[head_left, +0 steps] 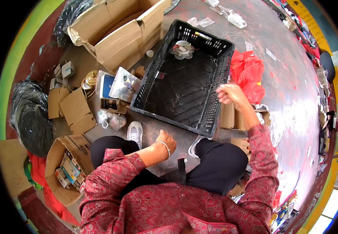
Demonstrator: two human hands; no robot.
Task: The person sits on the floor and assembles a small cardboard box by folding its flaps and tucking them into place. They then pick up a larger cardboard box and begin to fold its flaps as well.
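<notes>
A black slatted plastic crate stands on the floor in front of me. In its far end lies a small bundle of white round parts with thin wires. My right hand is over the crate's right rim, its fingers loosely bent and a little apart, with nothing visible in them. My left hand, wearing a bangle, is closed in front of the crate's near edge; what it holds, if anything, is hidden. Beside the right hand, a crumpled red sheet lies against the crate's outside.
A large open cardboard box stands far left. Clear-wrapped packages, a brass-coloured round piece and cardboard pieces lie left of the crate. An open carton of small boxes sits by my left knee. Black wrapped coils lie farther left.
</notes>
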